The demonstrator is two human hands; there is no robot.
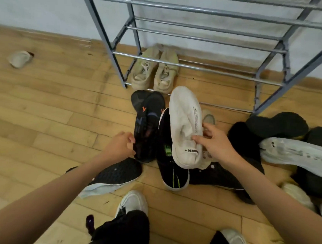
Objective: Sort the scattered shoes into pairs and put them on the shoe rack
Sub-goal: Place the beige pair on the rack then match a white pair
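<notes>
- The fingers (199, 138) of the right hand (216, 142) were clamped on the white shoe (184, 123), held sole-up with its toe toward the shoe rack (195, 68).
- The left hand (120, 144) had its fingers curled loosely against the black shoe with orange marks (147, 125), grip unclear.
- Beyond both hands, a beige pair (155, 73) sat on the rack's bottom rails.
- Right of the right hand lay a pile of dark shoes (278, 125) on the floor (46, 107).
</notes>
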